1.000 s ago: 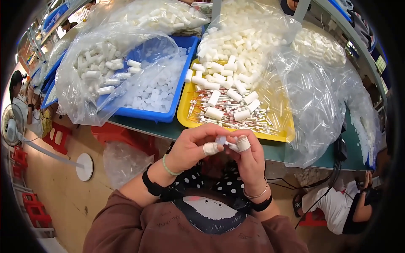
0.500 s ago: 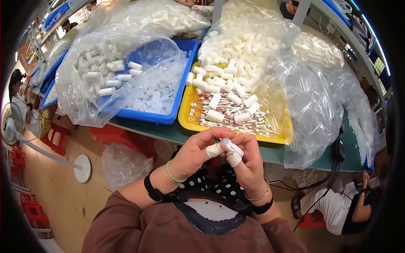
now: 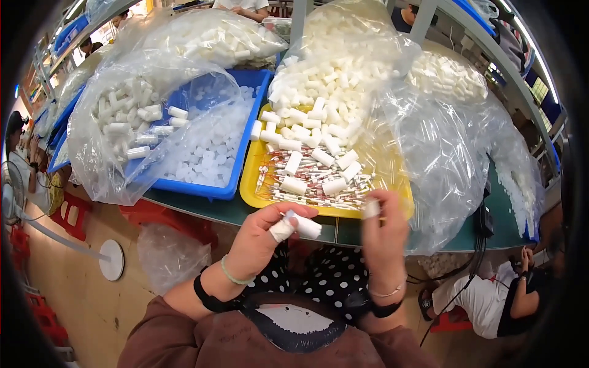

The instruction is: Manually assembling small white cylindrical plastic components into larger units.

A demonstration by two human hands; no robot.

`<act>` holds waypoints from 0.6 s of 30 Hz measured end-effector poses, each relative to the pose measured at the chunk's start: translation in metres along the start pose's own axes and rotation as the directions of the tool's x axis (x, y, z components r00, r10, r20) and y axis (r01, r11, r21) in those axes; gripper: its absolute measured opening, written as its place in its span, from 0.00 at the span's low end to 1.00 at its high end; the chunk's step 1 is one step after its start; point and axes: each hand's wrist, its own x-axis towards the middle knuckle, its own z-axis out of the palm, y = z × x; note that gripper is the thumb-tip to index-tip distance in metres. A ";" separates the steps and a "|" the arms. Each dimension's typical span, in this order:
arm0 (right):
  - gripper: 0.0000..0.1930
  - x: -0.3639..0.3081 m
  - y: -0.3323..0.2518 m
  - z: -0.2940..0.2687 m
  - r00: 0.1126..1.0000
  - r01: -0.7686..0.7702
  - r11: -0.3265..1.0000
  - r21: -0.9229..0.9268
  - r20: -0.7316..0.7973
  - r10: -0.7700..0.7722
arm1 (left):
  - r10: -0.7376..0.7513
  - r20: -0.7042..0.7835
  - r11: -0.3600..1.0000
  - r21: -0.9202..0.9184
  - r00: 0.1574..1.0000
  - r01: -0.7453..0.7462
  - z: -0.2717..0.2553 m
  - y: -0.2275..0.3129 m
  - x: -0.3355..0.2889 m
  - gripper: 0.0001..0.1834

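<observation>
My left hand (image 3: 253, 243) grips a short white cylinder (image 3: 306, 227) between thumb and fingers, just in front of the table edge. White tape wraps the thumb. My right hand (image 3: 386, 245) is raised apart from it, at the front right of a yellow tray (image 3: 402, 205). Motion smears its fingers, so whether they hold anything cannot be made out. Thin parts with red and white sections (image 3: 319, 184) lie in the tray. Several white cylinders (image 3: 293, 185) rest on them, and more spill from a clear bag (image 3: 343, 73) behind.
Left of the yellow tray stands a blue tray (image 3: 216, 191) with small translucent white caps (image 3: 205, 161) and a bag of white tubes (image 3: 123, 113). Crumpled clear plastic (image 3: 438, 165) covers the right side. Black cables (image 3: 481, 245) hang off the green table (image 3: 503, 221). A person (image 3: 491, 300) sits at right.
My hands have come apart. The left one keeps the white cylinder, while the right one has let go and moved right, to the tray's front edge. The view has shifted slightly.
</observation>
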 end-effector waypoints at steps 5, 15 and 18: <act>0.13 0.030 0.043 -0.025 0.998 -0.005 0.788 -0.616 0.047 0.043 | -0.042 0.023 0.975 -0.217 0.999 0.046 -0.006 0.002 0.002 0.12; 0.17 0.034 0.042 -0.015 0.972 0.226 0.839 -0.495 0.056 -0.229 | 0.015 0.006 0.951 -0.310 1.000 -0.012 -0.012 0.005 0.003 0.12; 0.16 0.034 0.039 -0.013 0.989 0.150 0.967 -0.208 0.019 -0.149 | 0.036 0.022 0.927 -0.375 0.999 -0.025 -0.014 0.009 0.010 0.12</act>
